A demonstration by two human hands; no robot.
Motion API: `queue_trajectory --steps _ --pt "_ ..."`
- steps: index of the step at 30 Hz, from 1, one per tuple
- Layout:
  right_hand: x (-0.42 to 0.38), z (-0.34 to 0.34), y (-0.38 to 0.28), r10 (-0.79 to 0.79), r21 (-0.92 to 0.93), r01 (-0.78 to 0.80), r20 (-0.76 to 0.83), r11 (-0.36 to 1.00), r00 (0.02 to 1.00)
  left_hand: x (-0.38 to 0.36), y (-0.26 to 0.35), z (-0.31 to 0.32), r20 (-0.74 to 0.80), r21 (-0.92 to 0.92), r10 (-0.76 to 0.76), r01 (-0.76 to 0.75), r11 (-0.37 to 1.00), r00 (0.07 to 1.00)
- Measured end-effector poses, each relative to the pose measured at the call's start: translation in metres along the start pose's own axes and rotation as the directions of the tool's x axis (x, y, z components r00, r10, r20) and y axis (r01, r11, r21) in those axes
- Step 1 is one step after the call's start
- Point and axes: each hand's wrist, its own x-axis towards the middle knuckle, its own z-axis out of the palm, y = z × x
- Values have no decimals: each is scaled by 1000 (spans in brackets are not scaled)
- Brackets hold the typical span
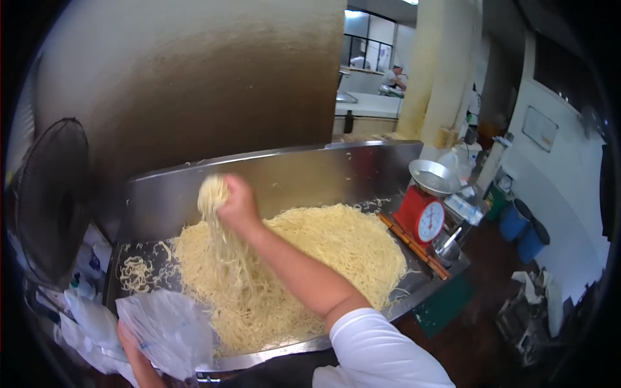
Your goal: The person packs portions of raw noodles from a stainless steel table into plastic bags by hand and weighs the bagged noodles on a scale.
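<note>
A wide heap of pale yellow noodles [336,252] lies in a metal tray with raised sides [304,174]. Above the heap's left part, my right hand [238,202] is closed round a bunch of noodles [213,194], whose strands hang down to the pile. At the tray's near left corner, my left hand [129,339] holds a clear plastic bag [169,326]; the bag partly covers its fingers. A few loose noodles [137,274] lie left of the heap.
A red scale [419,216] with a metal pan [433,177] stands at the right end, beside wooden sticks [414,246] and a metal pot [445,249]. A fan [52,200] is at the left. A distant person [393,79] is behind the wall opening. Blue bins [515,220] stand far right.
</note>
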Motion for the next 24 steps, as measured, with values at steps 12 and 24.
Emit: queue_trajectory --steps 12,24 --pt "208 -39 -160 272 587 -219 -3 780 962 -47 10 -7 -122 -162 -177 157 974 977" --pt "28 -53 75 441 -589 -178 341 788 830 10 7 -9 -159 -326 -327 263 908 932"
